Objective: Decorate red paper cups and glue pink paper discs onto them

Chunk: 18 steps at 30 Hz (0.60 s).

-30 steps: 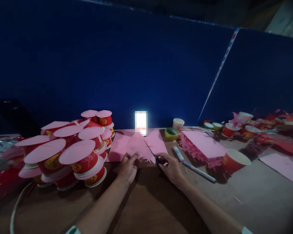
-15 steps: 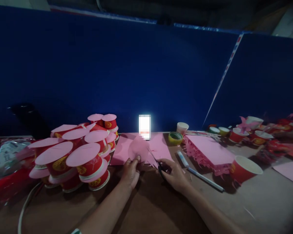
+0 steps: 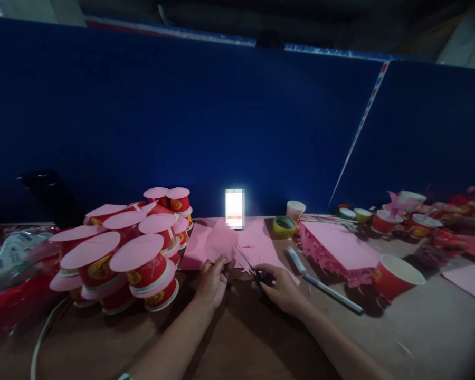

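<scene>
Between the thumb and fingers of my left hand (image 3: 214,279) is a round pink paper disc (image 3: 218,243), held up over the table. My right hand (image 3: 279,287) is closed round the handles of a pair of scissors (image 3: 250,264), whose blades point up and left, close to the disc's right edge. Pink paper sheets (image 3: 193,248) lie flat behind both hands, and small cut scraps (image 3: 245,266) are scattered on them below the blades. The fingers of my right hand partly hide the scissor handles.
Red paper cups (image 3: 146,277) with pink disc tops stand stacked at left. To the right are a roll of tape (image 3: 284,226), a glue stick (image 3: 296,260), a pen (image 3: 333,293), a fringed pink paper stack (image 3: 338,245) and an open red cup (image 3: 398,282). A bright screen (image 3: 235,207) stands behind.
The disc has shifted slightly left and lower in my left hand. The scissors have come a little left and down, and a pink strip now lies by my right hand.
</scene>
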Tool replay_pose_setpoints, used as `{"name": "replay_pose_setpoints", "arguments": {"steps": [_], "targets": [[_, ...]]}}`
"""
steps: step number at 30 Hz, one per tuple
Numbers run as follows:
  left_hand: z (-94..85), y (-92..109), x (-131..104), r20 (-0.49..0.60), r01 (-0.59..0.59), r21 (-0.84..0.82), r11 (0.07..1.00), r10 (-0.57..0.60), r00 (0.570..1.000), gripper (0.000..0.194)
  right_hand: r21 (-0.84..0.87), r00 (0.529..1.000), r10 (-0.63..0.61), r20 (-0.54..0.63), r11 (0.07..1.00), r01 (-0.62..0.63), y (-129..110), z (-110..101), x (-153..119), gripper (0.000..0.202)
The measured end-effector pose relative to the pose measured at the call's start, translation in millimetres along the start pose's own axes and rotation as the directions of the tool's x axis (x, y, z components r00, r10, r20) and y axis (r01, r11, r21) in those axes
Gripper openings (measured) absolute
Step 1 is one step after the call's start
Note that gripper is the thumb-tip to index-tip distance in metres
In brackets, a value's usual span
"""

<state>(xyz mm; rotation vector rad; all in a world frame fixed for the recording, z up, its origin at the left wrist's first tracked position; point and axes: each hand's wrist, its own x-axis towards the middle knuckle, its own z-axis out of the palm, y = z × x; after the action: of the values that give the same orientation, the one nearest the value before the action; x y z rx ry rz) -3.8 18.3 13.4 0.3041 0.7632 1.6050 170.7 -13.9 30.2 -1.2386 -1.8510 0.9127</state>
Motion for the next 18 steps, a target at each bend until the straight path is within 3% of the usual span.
{"name": "replay_pose_setpoints", "arguments": {"steps": [18], "targets": [[1.9,-0.3,-3.1,-0.001,-0.006,0.013,1.000,0.006,1.000,0.016,-0.029,0.999,0.039,0.000,0.999,-0.039,-1.3,-1.8,0.3,0.033]]}}
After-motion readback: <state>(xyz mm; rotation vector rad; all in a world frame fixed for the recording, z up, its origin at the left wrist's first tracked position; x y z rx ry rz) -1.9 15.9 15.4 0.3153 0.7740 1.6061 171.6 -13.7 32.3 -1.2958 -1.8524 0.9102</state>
